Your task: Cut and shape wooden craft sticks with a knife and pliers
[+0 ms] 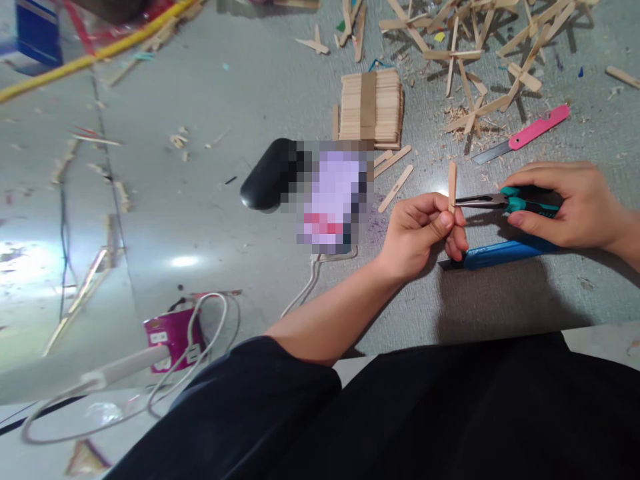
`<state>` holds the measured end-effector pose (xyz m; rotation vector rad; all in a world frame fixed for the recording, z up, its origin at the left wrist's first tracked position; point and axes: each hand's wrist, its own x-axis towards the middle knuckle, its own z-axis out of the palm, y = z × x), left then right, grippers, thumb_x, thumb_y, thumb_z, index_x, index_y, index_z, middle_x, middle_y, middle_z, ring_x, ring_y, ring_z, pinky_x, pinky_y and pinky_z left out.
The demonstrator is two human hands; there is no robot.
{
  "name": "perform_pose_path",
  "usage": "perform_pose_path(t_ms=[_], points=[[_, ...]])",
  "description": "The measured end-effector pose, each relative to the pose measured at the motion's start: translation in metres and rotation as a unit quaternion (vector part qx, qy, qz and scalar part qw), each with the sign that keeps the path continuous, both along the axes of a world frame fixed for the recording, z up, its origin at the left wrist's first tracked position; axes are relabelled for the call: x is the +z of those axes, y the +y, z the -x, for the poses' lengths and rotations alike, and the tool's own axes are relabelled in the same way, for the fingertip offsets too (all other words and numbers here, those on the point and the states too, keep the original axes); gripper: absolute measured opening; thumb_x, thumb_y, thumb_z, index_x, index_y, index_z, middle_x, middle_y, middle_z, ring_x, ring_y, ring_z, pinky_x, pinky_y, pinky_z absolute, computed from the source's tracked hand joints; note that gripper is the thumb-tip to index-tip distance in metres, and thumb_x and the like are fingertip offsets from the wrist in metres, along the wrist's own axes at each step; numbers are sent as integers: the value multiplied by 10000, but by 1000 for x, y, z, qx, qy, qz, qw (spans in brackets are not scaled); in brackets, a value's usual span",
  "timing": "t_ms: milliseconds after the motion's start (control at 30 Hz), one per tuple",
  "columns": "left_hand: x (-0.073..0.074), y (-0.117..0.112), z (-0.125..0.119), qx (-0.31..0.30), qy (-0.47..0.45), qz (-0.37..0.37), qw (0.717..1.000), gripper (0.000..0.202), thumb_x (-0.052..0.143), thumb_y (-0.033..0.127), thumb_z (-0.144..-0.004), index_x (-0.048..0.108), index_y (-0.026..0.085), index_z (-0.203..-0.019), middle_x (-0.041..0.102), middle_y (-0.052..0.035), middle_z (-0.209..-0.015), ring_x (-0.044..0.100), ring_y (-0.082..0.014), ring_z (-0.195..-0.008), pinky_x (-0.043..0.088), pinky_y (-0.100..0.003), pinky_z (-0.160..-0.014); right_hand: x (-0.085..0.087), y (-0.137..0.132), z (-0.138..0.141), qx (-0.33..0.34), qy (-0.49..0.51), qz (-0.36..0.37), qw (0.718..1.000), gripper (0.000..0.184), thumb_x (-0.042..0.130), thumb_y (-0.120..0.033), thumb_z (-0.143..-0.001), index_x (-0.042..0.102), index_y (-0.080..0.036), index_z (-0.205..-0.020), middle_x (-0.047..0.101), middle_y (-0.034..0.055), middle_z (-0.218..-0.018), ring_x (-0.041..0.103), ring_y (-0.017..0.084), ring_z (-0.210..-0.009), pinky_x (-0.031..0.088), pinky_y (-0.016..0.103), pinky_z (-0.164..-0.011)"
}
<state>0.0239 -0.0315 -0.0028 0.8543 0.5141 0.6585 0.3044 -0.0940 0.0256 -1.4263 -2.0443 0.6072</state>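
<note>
Head view: left hand pinching a wooden stick, right hand on pliers

Nearest, a dark sleeve (250,387) and shirt front along the bottom edge. Lower left, a purple socket block (176,330) with a white plug and looped white cable (225,310). Just beyond the table edge, a blue-handled tool (510,253) lies flat, near both hands; contact unclear.

Left hand (417,230): thumb and fingers pinching the lower end of a wooden stick (452,177), held upright-ish above the table. Right hand (583,200): wrapped around the handles of black-and-teal pliers (513,202); plier tips meet the stick just above the left thumb, cannot tell how firmly they bite.

Left of the hands: pixelated phone-like object (333,193), black rounded case (270,177) beside it, loose sticks (397,189) on its other side. Farther: banded stick bundle (350,107); pink-handled knife (543,127), blade toward lower left; wood shavings (493,135). Farthest: crossed-stick pieces (453,57) upper right, yellow strip (135,37) and blue box (37,37) upper left.
</note>
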Motion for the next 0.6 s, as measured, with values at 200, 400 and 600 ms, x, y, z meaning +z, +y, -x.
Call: perform_pose_path(t_ms=[200, 400, 600], points=[[0, 0, -1, 2, -2, -5, 1000, 445, 1005, 579, -929, 795, 188, -891, 815, 1, -684, 737, -120, -471, 629, -184, -478, -4, 1, 0, 10, 12, -30, 999, 218, 783, -418, -1045, 798, -347, -1251, 883, 45, -1150, 839, 294, -961, 699, 481, -876], [-6, 1, 0, -3, -42, -22, 999, 342, 955, 497, -1005, 817, 195, -924, 825, 12, -714, 728, -95, -473, 611, -152, -476, -5, 4, -1, 17, -2, -37, 999, 253, 793, -416, -1042, 784, -365, -1290, 877, 29, -1174, 844, 298, -1006, 714, 504, -896], [-2, 1, -2, -18, -11, -19, 1000, 459, 962, 591, -976, 743, 196, -897, 799, 29, -685, 746, -106, -485, 629, -163, -492, -7, 4, -3, 21, 5, -45, 999, 309, 814, -426, -1042, 798, -385, -1348, 873, 38, -1222, 856, 310, -1064, 726, 513, -955]])
